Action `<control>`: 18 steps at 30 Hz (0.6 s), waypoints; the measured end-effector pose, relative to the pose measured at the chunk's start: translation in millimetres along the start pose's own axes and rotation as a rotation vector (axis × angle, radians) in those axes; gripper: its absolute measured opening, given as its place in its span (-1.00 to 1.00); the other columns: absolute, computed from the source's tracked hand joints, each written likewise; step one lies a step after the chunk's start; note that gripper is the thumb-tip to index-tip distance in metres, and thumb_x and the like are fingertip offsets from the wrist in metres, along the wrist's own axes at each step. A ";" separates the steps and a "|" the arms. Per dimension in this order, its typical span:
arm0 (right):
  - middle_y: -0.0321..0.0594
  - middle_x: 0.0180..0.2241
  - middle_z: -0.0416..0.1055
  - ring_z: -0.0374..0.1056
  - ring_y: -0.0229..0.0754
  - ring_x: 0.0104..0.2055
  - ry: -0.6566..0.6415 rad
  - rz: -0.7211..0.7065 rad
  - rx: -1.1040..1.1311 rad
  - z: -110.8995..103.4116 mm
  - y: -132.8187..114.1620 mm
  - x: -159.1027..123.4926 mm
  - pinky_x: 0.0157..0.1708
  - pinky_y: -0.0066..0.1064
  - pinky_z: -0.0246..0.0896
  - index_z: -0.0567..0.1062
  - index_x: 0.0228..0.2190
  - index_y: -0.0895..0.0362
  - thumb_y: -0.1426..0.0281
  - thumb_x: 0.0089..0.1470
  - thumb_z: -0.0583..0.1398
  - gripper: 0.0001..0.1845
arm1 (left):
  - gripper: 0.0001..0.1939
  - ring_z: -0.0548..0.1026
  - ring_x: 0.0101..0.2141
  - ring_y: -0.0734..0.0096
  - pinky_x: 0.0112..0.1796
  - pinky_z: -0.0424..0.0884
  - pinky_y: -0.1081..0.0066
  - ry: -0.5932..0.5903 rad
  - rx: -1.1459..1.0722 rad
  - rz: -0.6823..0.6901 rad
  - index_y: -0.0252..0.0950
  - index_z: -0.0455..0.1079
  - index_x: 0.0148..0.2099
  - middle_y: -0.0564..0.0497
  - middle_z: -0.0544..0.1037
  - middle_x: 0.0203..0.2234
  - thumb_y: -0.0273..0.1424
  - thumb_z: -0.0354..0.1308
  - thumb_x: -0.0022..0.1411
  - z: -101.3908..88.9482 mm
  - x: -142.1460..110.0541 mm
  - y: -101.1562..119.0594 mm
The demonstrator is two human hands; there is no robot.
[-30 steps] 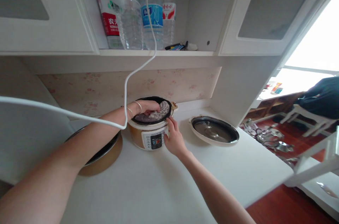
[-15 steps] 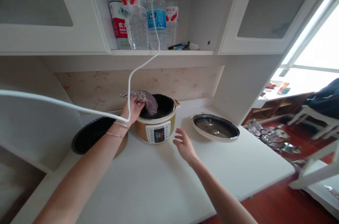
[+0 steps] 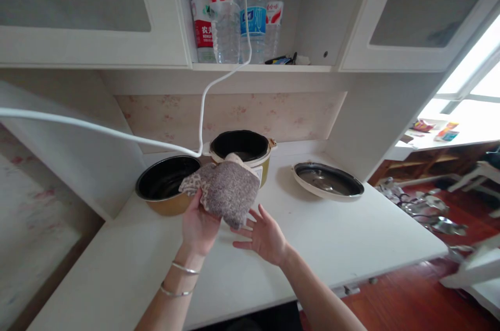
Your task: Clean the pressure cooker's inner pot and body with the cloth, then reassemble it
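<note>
My left hand (image 3: 201, 227) grips a grey-brown patterned cloth (image 3: 232, 193), held up in front of the cooker. Beside the cloth's lower right edge is my right hand (image 3: 263, 234), its fingers spread and nothing held in it; whether a fingertip touches the cloth I cannot tell. Behind the cloth stands a rice cooker (image 3: 265, 169) with a black interior and no lid on it; the cloth covers most of its front. A round pot (image 3: 166, 205), gold outside and black inside, sits to the left. The cooker's detached lid (image 3: 328, 193) lies on the right with its inner side up.
Everything stands on a white counter (image 3: 128, 268). A white cable (image 3: 117, 135) hangs across the view in front of the cooker. Above, an open cabinet (image 3: 308, 18) holds several plastic bottles (image 3: 225, 28). Metal pots and lids (image 3: 425, 206) lie on the floor to the right.
My left hand has drawn the cloth out of the cooker towards me. My right hand has come nearer to the cloth. The view has shifted, and the left pot shows more fully.
</note>
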State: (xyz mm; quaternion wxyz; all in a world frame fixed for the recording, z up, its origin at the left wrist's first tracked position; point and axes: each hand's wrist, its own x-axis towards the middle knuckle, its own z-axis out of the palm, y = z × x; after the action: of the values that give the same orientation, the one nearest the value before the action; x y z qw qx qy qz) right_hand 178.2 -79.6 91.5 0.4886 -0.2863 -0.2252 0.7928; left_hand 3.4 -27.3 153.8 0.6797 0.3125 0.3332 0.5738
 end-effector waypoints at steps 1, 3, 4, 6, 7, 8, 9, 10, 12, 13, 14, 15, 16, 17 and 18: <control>-0.12 -0.04 0.40 0.41 -0.05 -0.10 -0.007 0.001 0.017 -0.3 3.1 -2.2 -0.13 -0.01 0.27 0.32 -0.05 0.02 -0.10 0.11 -0.04 -0.43 | -0.71 0.34 0.09 0.28 -0.05 0.44 0.22 0.016 -0.036 -0.034 -0.03 0.39 -0.07 0.06 0.50 -0.05 -0.20 -0.10 0.28 -6.4 -7.7 -14.6; -0.10 -0.10 0.44 0.41 -0.03 -0.11 0.017 -0.004 0.025 -6.8 8.0 -4.5 -0.16 -0.06 0.30 0.36 -0.09 0.07 -0.15 0.08 -0.05 -0.37 | -0.75 0.37 0.07 0.29 -0.05 0.43 0.24 0.036 -0.157 -0.079 0.01 0.35 -0.02 0.06 0.47 -0.02 -0.25 0.00 0.26 -19.1 -20.9 -46.3; -0.09 -0.12 0.45 0.41 -0.02 -0.12 0.048 -0.012 0.022 -12.9 9.7 -4.8 -0.17 -0.09 0.31 0.37 -0.10 0.09 -0.17 0.07 -0.05 -0.34 | -0.73 0.40 0.04 0.30 -0.06 0.44 0.25 0.041 -0.214 -0.090 0.02 0.33 -0.01 0.06 0.47 -0.02 -0.28 0.04 0.24 -25.2 -26.8 -62.5; -0.06 -0.16 0.47 0.42 -0.01 -0.13 0.144 -0.020 -0.002 -29.9 10.2 -4.9 -0.19 -0.15 0.33 0.38 -0.10 0.13 -0.15 0.04 0.02 -0.33 | -0.69 0.46 -0.04 0.30 -0.11 0.46 0.24 0.054 -0.258 -0.149 -0.01 0.29 0.01 0.05 0.47 -0.03 -0.33 0.13 0.20 -36.0 -37.9 -92.7; -0.07 -0.19 0.48 0.43 -0.02 -0.15 0.215 -0.025 -0.032 -40.1 8.3 -5.4 -0.19 -0.18 0.34 0.38 -0.10 0.14 -0.10 0.02 0.09 -0.38 | -0.67 0.49 -0.08 0.31 -0.14 0.47 0.24 0.066 -0.252 -0.190 -0.04 0.27 0.00 0.04 0.47 -0.04 -0.35 0.16 0.18 -40.2 -43.1 -105.8; -0.08 -0.21 0.49 0.44 -0.04 -0.18 0.295 -0.034 -0.078 -50.9 4.7 -6.7 -0.19 -0.21 0.34 0.38 -0.10 0.14 -0.01 0.00 0.18 -0.43 | -0.65 0.50 -0.12 0.30 -0.15 0.47 0.23 0.070 -0.234 -0.237 -0.07 0.25 0.00 0.03 0.47 -0.05 -0.36 0.18 0.16 -43.4 -48.0 -117.1; -0.09 -0.23 0.50 0.45 -0.06 -0.20 0.374 -0.048 -0.139 -61.9 -0.8 -9.0 -0.19 -0.23 0.34 0.37 -0.09 0.13 0.10 -0.04 0.25 -0.47 | -0.64 0.51 -0.14 0.29 -0.16 0.47 0.22 0.065 -0.207 -0.293 -0.11 0.23 -0.01 0.00 0.47 -0.05 -0.37 0.20 0.15 -45.5 -52.7 -126.4; -0.11 -0.24 0.51 0.45 -0.07 -0.22 0.444 -0.066 -0.210 -73.1 -8.3 -12.3 -0.20 -0.24 0.34 0.36 -0.08 0.12 0.20 -0.09 0.30 -0.47 | -0.63 0.52 -0.15 0.27 -0.16 0.46 0.20 0.047 -0.173 -0.360 -0.15 0.22 -0.02 -0.03 0.47 -0.06 -0.37 0.22 0.14 -46.5 -56.9 -133.6; -0.12 -0.23 0.51 0.46 -0.07 -0.24 0.540 -0.111 -0.380 -95.2 -28.2 -21.0 -0.21 -0.24 0.34 0.35 -0.07 0.10 0.30 -0.14 0.33 -0.45 | -0.64 0.51 -0.14 0.22 -0.14 0.45 0.19 -0.023 -0.093 -0.498 -0.24 0.23 -0.05 -0.11 0.46 -0.06 -0.36 0.23 0.12 -45.6 -63.7 -141.5; -0.12 -0.22 0.51 0.46 -0.06 -0.24 0.569 -0.126 -0.477 -106.1 -39.7 -25.7 -0.21 -0.23 0.34 0.35 -0.07 0.10 0.30 -0.14 0.32 -0.44 | -0.65 0.51 -0.14 0.22 -0.14 0.45 0.21 -0.069 -0.049 -0.556 -0.27 0.24 -0.06 -0.13 0.45 -0.05 -0.35 0.22 0.13 -44.4 -66.2 -142.5; -0.12 -0.21 0.50 0.45 -0.05 -0.22 0.597 -0.138 -0.590 -117.0 -51.3 -30.1 -0.20 -0.23 0.34 0.35 -0.06 0.10 0.29 -0.14 0.32 -0.43 | -0.66 0.52 -0.16 0.22 -0.15 0.45 0.23 -0.119 -0.004 -0.604 -0.29 0.26 -0.06 -0.15 0.43 -0.03 -0.33 0.21 0.13 -43.1 -68.1 -141.6; -0.12 -0.19 0.50 0.44 -0.04 -0.19 0.631 -0.150 -0.717 -127.6 -62.5 -33.8 -0.18 -0.23 0.33 0.34 -0.05 0.11 0.29 -0.15 0.32 -0.41 | -0.65 0.53 -0.19 0.24 -0.16 0.45 0.25 -0.169 0.039 -0.636 -0.30 0.27 -0.05 -0.16 0.41 -0.01 -0.30 0.20 0.14 -42.0 -69.3 -139.2; -0.12 -0.17 0.49 0.43 -0.03 -0.16 0.667 -0.166 -0.845 -137.8 -72.9 -36.5 -0.14 -0.23 0.31 0.33 -0.02 0.12 0.30 -0.17 0.32 -0.38 | -0.63 0.54 -0.22 0.26 -0.18 0.45 0.26 -0.215 0.078 -0.648 -0.31 0.28 -0.03 -0.16 0.40 0.01 -0.28 0.19 0.15 -41.3 -69.6 -135.5; -0.10 -0.15 0.48 0.41 -0.02 -0.13 0.697 -0.172 -0.964 -147.0 -82.1 -38.0 -0.11 -0.22 0.28 0.31 0.01 0.14 0.31 -0.18 0.32 -0.33 | -0.62 0.54 -0.26 0.28 -0.20 0.45 0.27 -0.252 0.116 -0.646 -0.31 0.28 -0.01 -0.16 0.40 0.01 -0.27 0.18 0.15 -41.4 -69.0 -130.6; -0.08 -0.12 0.47 0.40 0.00 -0.09 0.728 -0.165 -1.072 -154.7 -90.2 -38.3 -0.07 -0.22 0.26 0.28 0.05 0.16 0.32 -0.19 0.32 -0.28 | -0.61 0.54 -0.28 0.30 -0.21 0.45 0.28 -0.272 0.153 -0.629 -0.30 0.29 -0.01 -0.16 0.41 0.00 -0.26 0.17 0.14 -42.2 -67.3 -124.7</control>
State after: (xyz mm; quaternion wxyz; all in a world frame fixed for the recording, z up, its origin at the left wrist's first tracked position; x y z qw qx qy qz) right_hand 354.5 -64.3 44.3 0.3823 -0.7221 -0.4309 0.3830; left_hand 32.4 -110.3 34.9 0.8360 0.3180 0.3618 0.2628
